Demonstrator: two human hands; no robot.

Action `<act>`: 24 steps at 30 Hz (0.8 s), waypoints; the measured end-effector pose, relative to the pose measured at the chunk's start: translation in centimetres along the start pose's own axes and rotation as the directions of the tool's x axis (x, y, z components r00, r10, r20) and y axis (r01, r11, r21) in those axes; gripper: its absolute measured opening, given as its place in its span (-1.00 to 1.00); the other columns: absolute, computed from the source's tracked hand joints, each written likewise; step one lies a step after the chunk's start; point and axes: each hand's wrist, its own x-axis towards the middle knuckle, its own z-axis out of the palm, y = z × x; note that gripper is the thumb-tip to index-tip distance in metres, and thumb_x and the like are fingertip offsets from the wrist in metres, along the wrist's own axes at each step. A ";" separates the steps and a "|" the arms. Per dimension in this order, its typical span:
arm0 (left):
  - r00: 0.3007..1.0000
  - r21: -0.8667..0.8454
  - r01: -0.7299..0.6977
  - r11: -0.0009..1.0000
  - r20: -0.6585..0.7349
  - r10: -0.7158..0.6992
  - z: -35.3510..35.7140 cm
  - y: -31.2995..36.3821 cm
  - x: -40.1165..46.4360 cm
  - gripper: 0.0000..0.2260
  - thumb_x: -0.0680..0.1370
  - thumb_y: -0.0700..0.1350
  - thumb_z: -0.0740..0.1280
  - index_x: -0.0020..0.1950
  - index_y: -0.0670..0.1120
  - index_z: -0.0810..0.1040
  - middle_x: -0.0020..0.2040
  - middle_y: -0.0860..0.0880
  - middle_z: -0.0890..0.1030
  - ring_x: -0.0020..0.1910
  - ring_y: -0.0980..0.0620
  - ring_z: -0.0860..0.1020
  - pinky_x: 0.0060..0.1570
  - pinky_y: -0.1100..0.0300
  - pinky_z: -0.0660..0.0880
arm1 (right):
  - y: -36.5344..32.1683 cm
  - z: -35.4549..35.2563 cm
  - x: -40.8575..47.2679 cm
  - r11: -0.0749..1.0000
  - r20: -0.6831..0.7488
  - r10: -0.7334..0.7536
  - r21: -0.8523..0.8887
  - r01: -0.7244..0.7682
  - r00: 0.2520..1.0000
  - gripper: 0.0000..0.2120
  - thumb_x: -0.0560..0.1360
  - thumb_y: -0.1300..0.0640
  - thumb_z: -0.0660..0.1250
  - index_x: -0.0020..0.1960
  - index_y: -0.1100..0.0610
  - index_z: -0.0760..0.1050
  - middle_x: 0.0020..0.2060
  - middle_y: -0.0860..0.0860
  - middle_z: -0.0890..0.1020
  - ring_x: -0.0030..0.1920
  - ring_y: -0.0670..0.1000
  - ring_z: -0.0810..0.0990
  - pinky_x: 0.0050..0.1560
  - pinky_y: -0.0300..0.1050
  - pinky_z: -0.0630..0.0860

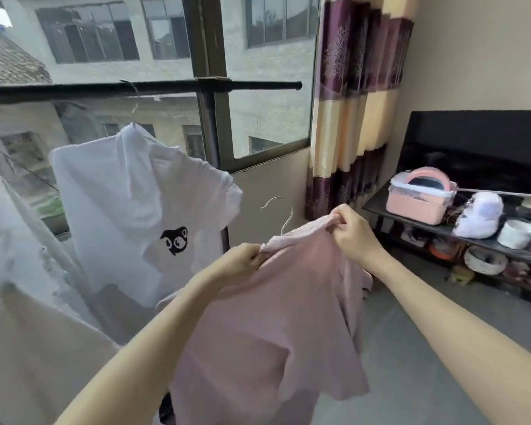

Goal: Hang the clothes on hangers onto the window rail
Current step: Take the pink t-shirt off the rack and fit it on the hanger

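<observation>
- While both hands pinch the collar, pink shirt (267,317) hangs below the grip: left hand (242,259) and right hand (350,234) closed on fabric.
- Hanger hook (281,214) pokes up between them (hanger body hidden).
- Step, likely: seating collar.
- Next: lift hook onto window rail (166,87), right of white shirt (135,210).

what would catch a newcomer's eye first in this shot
Front and centre, both hands, left and right, pinch the collar of a pink shirt with a wire hanger hook poking out. Behind to the left, a white cat-print T-shirt hangs from the dark window rail.
</observation>
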 end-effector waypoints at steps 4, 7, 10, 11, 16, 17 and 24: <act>0.979 -0.098 0.151 0.984 -0.120 -0.162 2.8 -1.1 1.2 -0.67 0.57 0.10 0.14 -0.35 0.00 0.37 -0.31 -0.03 0.50 -0.19 -0.13 0.47 -0.22 0.10 0.36 | 0.1 0.7 -3.3 0.982 0.066 0.003 0.186 -0.015 0.998 -0.87 0.45 0.18 0.30 -0.17 0.05 0.35 -0.28 -0.11 0.46 -0.22 -0.08 0.45 -0.17 -0.13 0.37; 0.936 -0.369 0.156 0.916 -0.241 -0.256 3.1 -1.5 2.0 -0.69 0.44 0.06 0.13 -0.23 -0.14 0.52 -0.25 -0.07 0.60 -0.17 -0.10 0.54 -0.13 0.07 0.46 | 0.6 3.6 -7.6 0.932 0.575 0.039 0.274 -0.238 0.817 -0.81 0.53 0.11 0.29 0.12 0.06 0.38 -0.04 -0.11 0.47 0.03 -0.15 0.44 -0.08 -0.43 0.37; 0.935 -0.396 0.128 0.909 -0.258 -0.244 4.1 -1.6 1.7 -0.66 0.43 0.08 0.11 -0.28 -0.18 0.44 -0.33 -0.03 0.55 -0.27 -0.05 0.46 -0.21 0.10 0.40 | 2.1 6.6 -10.4 0.888 0.732 0.053 0.276 -0.368 0.679 -0.65 0.58 0.16 0.18 0.36 0.10 0.31 0.23 -0.07 0.44 0.29 -0.14 0.38 0.19 -0.44 0.32; 0.941 -0.422 0.117 0.899 -0.242 -0.236 4.6 -1.7 1.5 -0.62 0.40 0.14 0.12 -0.30 -0.18 0.42 -0.36 0.01 0.52 -0.30 -0.01 0.43 -0.23 0.12 0.38 | 2.3 7.1 -10.6 0.878 0.721 0.052 0.296 -0.375 0.691 -0.65 0.58 0.20 0.17 0.36 0.12 0.33 0.25 -0.07 0.45 0.30 -0.15 0.38 0.24 -0.40 0.31; 0.967 -0.559 0.036 0.828 -0.188 -0.170 3.9 -3.0 0.8 -0.65 0.32 0.09 0.24 -0.30 -0.23 0.45 -0.33 0.00 0.44 -0.27 0.08 0.37 -0.17 0.12 0.30 | 3.2 6.7 -8.4 0.975 0.139 0.005 0.219 -0.035 0.990 -0.74 0.49 0.36 0.18 0.07 0.20 0.57 -0.02 0.01 0.63 0.01 -0.09 0.55 0.09 -0.21 0.42; 0.972 -0.576 0.015 0.817 -0.182 -0.147 3.5 -3.4 0.7 -0.61 0.30 0.08 0.25 -0.26 -0.28 0.45 -0.30 -0.03 0.43 -0.25 0.08 0.36 -0.15 0.12 0.28 | 3.1 6.3 -7.4 0.986 -0.009 -0.049 0.160 0.050 0.999 -0.74 0.47 0.36 0.18 0.05 0.19 0.57 -0.04 0.02 0.63 0.00 -0.06 0.54 0.09 -0.16 0.43; 0.987 -0.526 -0.098 0.845 -0.163 0.014 1.4 -3.7 -0.6 -0.58 0.32 0.12 0.24 -0.34 -0.26 0.33 -0.30 -0.05 0.27 -0.24 0.03 0.24 -0.16 0.10 0.13 | -0.1 4.2 -2.7 0.922 0.259 -0.253 -0.228 0.314 0.932 -0.64 0.52 -0.03 0.23 0.30 -0.01 0.39 0.00 -0.01 0.60 0.07 0.05 0.54 0.10 -0.02 0.41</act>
